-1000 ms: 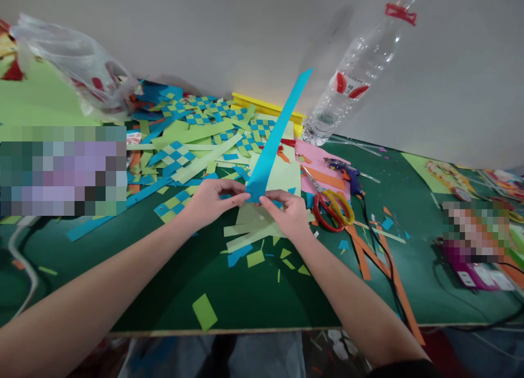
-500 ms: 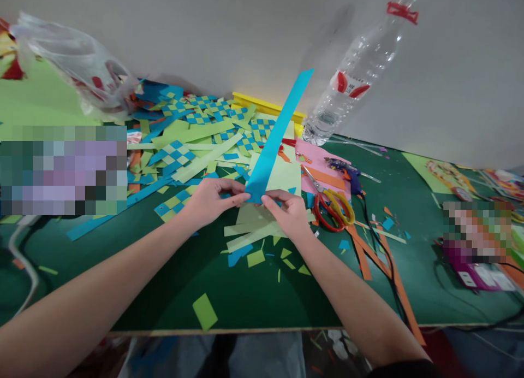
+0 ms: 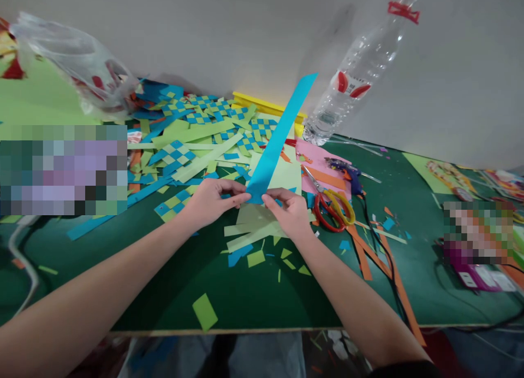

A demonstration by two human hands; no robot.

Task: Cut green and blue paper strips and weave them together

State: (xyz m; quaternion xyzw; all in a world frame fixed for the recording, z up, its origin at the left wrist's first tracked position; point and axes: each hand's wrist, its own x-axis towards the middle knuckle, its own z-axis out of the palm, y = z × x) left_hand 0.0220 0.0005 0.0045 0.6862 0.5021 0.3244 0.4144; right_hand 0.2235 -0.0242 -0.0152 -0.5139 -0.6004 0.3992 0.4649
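A long blue paper strip [image 3: 282, 135] is held up above the table, its far end slanting to the upper right. My left hand [image 3: 215, 203] pinches the left side of its lower end between thumb and finger. On the other side of that end, my right hand [image 3: 289, 208] is closed on the strip in the same way. Beneath the hands lie pale green paper strips [image 3: 254, 230]. A woven blue-and-green paper piece [image 3: 174, 206] rests beside my left hand, and red-and-yellow-handled scissors [image 3: 333, 206] lie to the right of my right hand.
Woven pieces and paper strips [image 3: 204, 129] heap at the back left. A plastic bottle [image 3: 347, 88] leans near the wall, a blue glue gun [image 3: 352, 176] with a black cord before it. Orange strips [image 3: 393, 274] lie right. A plastic bag [image 3: 77, 66] sits far left.
The upper end of the blue strip has tipped slightly to the right and down. Both hands keep their hold in nearly the same place.
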